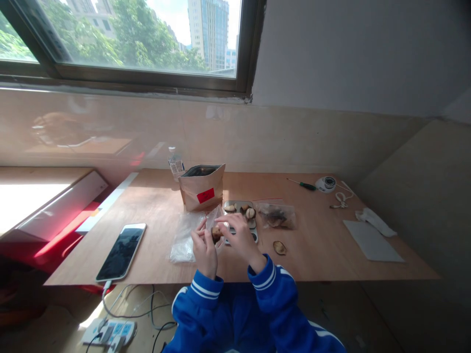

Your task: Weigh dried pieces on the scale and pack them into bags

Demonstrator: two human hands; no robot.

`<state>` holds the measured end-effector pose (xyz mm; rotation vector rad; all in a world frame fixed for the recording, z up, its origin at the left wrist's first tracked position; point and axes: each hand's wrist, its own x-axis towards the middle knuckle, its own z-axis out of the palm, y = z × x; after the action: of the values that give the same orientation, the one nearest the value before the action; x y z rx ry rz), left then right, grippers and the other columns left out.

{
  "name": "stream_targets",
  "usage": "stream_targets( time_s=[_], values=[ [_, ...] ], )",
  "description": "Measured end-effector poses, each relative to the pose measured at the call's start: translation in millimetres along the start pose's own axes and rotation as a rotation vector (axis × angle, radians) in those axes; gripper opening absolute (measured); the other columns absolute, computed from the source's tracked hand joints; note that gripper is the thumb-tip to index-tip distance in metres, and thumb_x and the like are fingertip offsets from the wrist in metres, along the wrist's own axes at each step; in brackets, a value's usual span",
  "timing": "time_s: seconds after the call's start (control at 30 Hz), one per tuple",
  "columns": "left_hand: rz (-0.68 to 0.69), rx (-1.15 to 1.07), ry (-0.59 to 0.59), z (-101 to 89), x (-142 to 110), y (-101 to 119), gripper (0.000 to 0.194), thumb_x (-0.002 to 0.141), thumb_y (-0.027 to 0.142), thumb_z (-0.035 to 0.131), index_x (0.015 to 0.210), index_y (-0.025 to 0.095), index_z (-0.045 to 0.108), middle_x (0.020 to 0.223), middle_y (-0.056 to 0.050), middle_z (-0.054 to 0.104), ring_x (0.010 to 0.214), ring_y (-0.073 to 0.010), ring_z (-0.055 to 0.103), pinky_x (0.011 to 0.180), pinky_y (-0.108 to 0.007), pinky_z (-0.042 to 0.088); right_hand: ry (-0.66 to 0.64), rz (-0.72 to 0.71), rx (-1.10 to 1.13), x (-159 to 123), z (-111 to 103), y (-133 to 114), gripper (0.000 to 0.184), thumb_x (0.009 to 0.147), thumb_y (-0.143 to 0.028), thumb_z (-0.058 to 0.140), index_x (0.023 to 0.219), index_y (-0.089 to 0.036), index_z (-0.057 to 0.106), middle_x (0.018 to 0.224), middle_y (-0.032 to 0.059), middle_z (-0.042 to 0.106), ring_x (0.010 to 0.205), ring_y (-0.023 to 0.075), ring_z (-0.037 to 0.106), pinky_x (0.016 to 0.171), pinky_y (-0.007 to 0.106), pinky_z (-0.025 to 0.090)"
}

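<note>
Between my two hands is a brown dried mushroom [216,235]. My left hand [205,252] pinches it from the left, while the fingers of my right hand [241,238] close on its right side and cover part of it. Just behind the hands stands a compartment tray [241,203] with several mushrooms in it; my right hand hides its lower left part. One more dried mushroom [279,247] lies on the table to the right. A clear plastic bag [182,242] lies flat beside my left hand, and a brown paper pouch [200,189] stands open behind it.
A zip bag of dark pieces [277,215] lies right of the tray. On the left are a phone [122,252] with a charging cable and a bottle [175,162]. A screwdriver [307,186], white camera [326,184], cloth [375,222] and white sheet [371,241] lie on the right.
</note>
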<state>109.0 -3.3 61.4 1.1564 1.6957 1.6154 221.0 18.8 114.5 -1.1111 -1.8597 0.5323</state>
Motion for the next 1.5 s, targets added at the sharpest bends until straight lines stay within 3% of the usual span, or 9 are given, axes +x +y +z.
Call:
stream_targets(
  time_s=[0.13, 0.33, 0.53, 0.7, 0.9, 1.03, 1.13, 1.33, 1.5],
  values=[
    [-0.014, 0.000, 0.085, -8.6, 1, -1, 0.017, 0.087, 0.037, 0.042, 0.078, 0.022, 0.039, 0.124, -0.012, 0.058, 0.103, -0.0218, 0.061, 0.077, -0.034, 0.048, 0.066, 0.013, -0.035, -2, 3, 27, 0.025, 0.094, -0.022, 0.040, 0.098, -0.020, 0.065, 0.100, 0.0054, 0.066, 0.099, 0.0192, 0.055, 0.093, 0.037, 0.041],
    [-0.048, -0.061, 0.123, -12.8, 1, 5, 0.017, 0.086, 0.035, 0.044, 0.077, 0.021, 0.038, 0.123, -0.013, 0.059, 0.098, -0.0208, 0.063, 0.074, -0.033, 0.049, -0.085, -0.010, -0.241, -9, 32, 85, 0.027, 0.085, -0.016, 0.048, 0.109, -0.015, 0.061, 0.113, 0.0128, 0.059, 0.110, 0.0260, 0.049, 0.096, 0.044, 0.042],
    [-0.047, -0.073, 0.095, -14.7, -1, 3, 0.018, 0.086, 0.036, 0.044, 0.078, 0.021, 0.040, 0.124, -0.013, 0.058, 0.099, -0.0204, 0.062, 0.077, -0.034, 0.049, -0.079, -0.013, -0.207, -21, 41, 96, 0.033, 0.079, -0.003, 0.045, 0.101, -0.019, 0.064, 0.111, 0.0086, 0.059, 0.111, 0.0233, 0.049, 0.099, 0.043, 0.041],
    [-0.054, -0.052, 0.086, -14.1, -2, -4, 0.016, 0.086, 0.037, 0.045, 0.081, 0.022, 0.043, 0.126, -0.011, 0.057, 0.105, -0.0213, 0.059, 0.078, -0.034, 0.048, -0.050, 0.066, -0.068, -20, 20, 84, 0.030, 0.082, -0.005, 0.042, 0.091, -0.019, 0.068, 0.096, 0.0060, 0.067, 0.095, 0.0199, 0.059, 0.088, 0.036, 0.048],
    [-0.082, -0.059, 0.065, -9.2, -5, -2, 0.019, 0.087, 0.038, 0.044, 0.079, 0.021, 0.041, 0.126, -0.011, 0.057, 0.100, -0.0209, 0.061, 0.074, -0.033, 0.049, 0.281, 0.215, 0.186, -8, 2, 34, 0.024, 0.087, -0.025, 0.051, 0.107, -0.021, 0.063, 0.101, 0.0046, 0.069, 0.090, 0.0174, 0.065, 0.081, 0.030, 0.052],
    [-0.063, -0.092, 0.074, -6.7, -6, -3, 0.019, 0.087, 0.038, 0.044, 0.080, 0.021, 0.041, 0.127, -0.013, 0.055, 0.112, -0.0219, 0.056, 0.083, -0.035, 0.048, 0.156, 0.183, 0.278, -2, 14, 6, 0.032, 0.087, -0.029, 0.051, 0.118, -0.022, 0.057, 0.101, 0.0057, 0.068, 0.083, 0.0160, 0.066, 0.069, 0.027, 0.055],
    [-0.076, -0.098, 0.112, -10.0, -4, -7, 0.018, 0.087, 0.037, 0.045, 0.080, 0.021, 0.041, 0.127, -0.014, 0.055, 0.115, -0.0227, 0.054, 0.087, -0.037, 0.047, 0.101, 0.054, 0.096, 0, 18, 3, 0.030, 0.087, -0.026, 0.051, 0.116, -0.023, 0.059, 0.112, 0.0065, 0.063, 0.102, 0.0184, 0.059, 0.088, 0.033, 0.050],
    [-0.085, -0.124, 0.141, -21.8, 3, -15, 0.019, 0.086, 0.039, 0.045, 0.079, 0.021, 0.040, 0.128, -0.012, 0.054, 0.113, -0.0231, 0.055, 0.083, -0.038, 0.049, 0.292, 0.184, -0.393, 2, 6, 73, 0.035, 0.083, -0.024, 0.050, 0.116, -0.016, 0.056, 0.126, 0.0163, 0.052, 0.118, 0.0291, 0.045, 0.099, 0.050, 0.036],
    [-0.083, -0.130, 0.131, -22.2, 1, -15, 0.019, 0.086, 0.039, 0.045, 0.080, 0.021, 0.041, 0.128, -0.011, 0.054, 0.113, -0.0223, 0.055, 0.084, -0.036, 0.049, 0.229, 0.279, -0.455, -8, 4, 130, 0.044, 0.076, -0.014, 0.050, 0.119, -0.010, 0.055, 0.115, 0.0182, 0.058, 0.109, 0.0292, 0.051, 0.094, 0.047, 0.041]
  ],
)
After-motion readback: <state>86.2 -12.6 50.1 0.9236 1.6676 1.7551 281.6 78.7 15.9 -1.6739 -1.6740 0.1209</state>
